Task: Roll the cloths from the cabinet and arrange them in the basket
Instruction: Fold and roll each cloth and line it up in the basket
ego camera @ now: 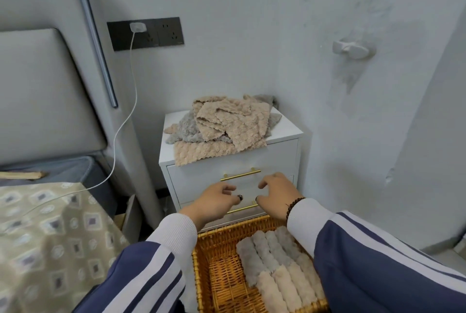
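A loose heap of beige and grey fluffy cloths [222, 123] lies on top of the small white cabinet [285, 151]. Below, a woven orange basket [219, 272] holds several rolled cloths [274, 262], grey ones at the back and beige ones in front, packed along its right side. My left hand [216, 201] and my right hand [274, 194] hover side by side in front of the cabinet drawers, above the basket's far rim. Both have loosely curled fingers and hold nothing.
The cabinet has two drawers with gold bar handles [240, 175]. A bed with a patterned cover [50, 237] and grey headboard stands to the left. A white charger cable [121, 121] hangs from a dark wall socket. A white hook [351, 49] is on the wall.
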Motion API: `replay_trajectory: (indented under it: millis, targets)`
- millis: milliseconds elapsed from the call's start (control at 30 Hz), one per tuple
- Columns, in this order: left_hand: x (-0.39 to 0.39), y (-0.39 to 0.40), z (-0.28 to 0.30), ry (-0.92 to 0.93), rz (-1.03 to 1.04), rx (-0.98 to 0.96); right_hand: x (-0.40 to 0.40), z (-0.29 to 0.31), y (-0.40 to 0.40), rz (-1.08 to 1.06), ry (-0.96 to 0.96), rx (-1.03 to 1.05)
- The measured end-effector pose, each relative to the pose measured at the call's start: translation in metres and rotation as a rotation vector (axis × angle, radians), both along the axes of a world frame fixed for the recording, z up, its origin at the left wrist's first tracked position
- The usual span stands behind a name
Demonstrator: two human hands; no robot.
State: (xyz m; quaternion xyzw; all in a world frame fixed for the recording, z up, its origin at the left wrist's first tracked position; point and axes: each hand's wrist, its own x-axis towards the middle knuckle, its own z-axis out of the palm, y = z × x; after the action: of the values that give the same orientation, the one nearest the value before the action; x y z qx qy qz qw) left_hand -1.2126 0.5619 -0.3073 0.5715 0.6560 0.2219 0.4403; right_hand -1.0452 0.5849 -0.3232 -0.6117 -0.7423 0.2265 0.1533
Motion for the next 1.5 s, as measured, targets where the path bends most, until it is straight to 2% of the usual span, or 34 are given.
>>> replay_trajectory:
  millis: [133, 300, 433, 567, 733, 900, 1100, 1300, 1500]
  targets:
    - [-0.007, 0.014, 0.008, -0.186, 0.147, 0.028, -0.012, 0.006, 0.013, -0.029, 0.100, 0.040]
    - [-0.014, 0.042, 0.020, -0.285, 0.153, 0.073, -0.030, 0.002, 0.034, -0.038, 0.169, 0.040]
    - [-0.024, 0.061, 0.032, -0.364, 0.227, 0.118, -0.048, 0.002, 0.053, -0.050, 0.317, 0.010]
    - [-0.034, 0.074, 0.040, -0.434, 0.254, 0.120, -0.057, 0.004, 0.083, -0.202, 0.616, -0.081]
    - [-0.040, 0.080, 0.051, -0.530, 0.278, 0.113, -0.056, 0.000, 0.107, -0.496, 1.206, -0.347]
    - [-0.051, 0.084, 0.057, -0.562, 0.325, 0.129, -0.068, 0.009, 0.118, -0.482, 1.519, -0.498]
    - [-0.045, 0.078, 0.057, -0.531, 0.335, 0.108, -0.077, 0.013, 0.113, -0.542, 1.582, -0.425]
    - [-0.038, 0.078, 0.055, -0.499, 0.361, 0.087, -0.078, 0.036, 0.084, -0.384, 1.531, -0.341]
    - [-0.033, 0.079, 0.056, -0.547, 0.426, 0.059, -0.066, 0.051, 0.050, -0.250, 1.426, -0.362]
